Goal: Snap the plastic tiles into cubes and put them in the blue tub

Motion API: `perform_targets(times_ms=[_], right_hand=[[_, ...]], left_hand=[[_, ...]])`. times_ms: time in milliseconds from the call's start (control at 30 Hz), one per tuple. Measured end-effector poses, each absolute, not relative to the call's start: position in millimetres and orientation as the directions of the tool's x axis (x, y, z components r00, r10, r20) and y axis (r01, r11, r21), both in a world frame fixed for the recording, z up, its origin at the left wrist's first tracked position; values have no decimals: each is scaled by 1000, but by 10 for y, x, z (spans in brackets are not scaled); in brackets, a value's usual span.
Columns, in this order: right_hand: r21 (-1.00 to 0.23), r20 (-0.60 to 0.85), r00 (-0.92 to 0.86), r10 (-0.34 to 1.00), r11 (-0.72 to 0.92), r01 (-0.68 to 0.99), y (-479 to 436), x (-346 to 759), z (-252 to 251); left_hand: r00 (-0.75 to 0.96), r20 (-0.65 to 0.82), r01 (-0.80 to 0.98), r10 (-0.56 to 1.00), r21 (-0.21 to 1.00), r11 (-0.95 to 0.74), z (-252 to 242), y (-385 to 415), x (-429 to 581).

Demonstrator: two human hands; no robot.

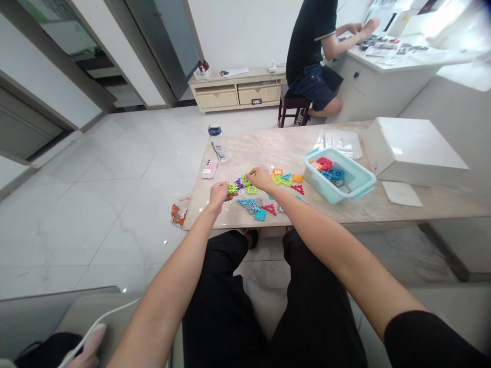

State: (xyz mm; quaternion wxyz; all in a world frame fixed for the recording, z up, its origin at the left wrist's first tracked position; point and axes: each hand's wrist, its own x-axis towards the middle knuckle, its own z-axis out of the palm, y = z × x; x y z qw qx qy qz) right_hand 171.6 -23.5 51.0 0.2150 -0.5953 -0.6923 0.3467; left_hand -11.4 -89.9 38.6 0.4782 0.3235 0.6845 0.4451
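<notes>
Several flat plastic puzzle pieces in green, purple, blue, red and orange lie on the low marble table (383, 204). My left hand (218, 196) is closed on a green piece (232, 188) near the table's front edge. My right hand (261, 179) pinches another green piece (246, 180) just right of it, beside a purple piece (238, 183). More green and orange pieces (286, 179) lie to the right, and blue and red ones (257, 208) in front.
A light blue tub (356, 179) holds red and blue pieces, its clear lid (341, 143) behind it. A white box (410, 148), a paper sheet (401, 194), a pink phone (209, 168) and a bottle (217, 140) share the table. Another person (314, 56) sits at a desk beyond.
</notes>
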Motion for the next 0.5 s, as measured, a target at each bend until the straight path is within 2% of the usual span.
perform_targets(times_ms=[133, 233, 333, 500], right_hand=[[-923, -292, -231, 928, -210, 321, -335, 1955, 595], [-907, -412, -319, 853, -418, 54, -401, 2104, 634], [-871, -451, -320, 833, -489, -46, -453, 2207, 677], [-889, -421, -250, 872, -452, -77, -524, 2289, 731]], left_hand=[[-306, -356, -16, 883, 929, 369, 461, -814, 151], [-275, -351, -58, 895, 935, 349, 509, -753, 348], [-236, -344, -125, 909, 938, 323, 541, -710, 476], [-163, -311, -208, 936, 939, 275, 543, -688, 518]])
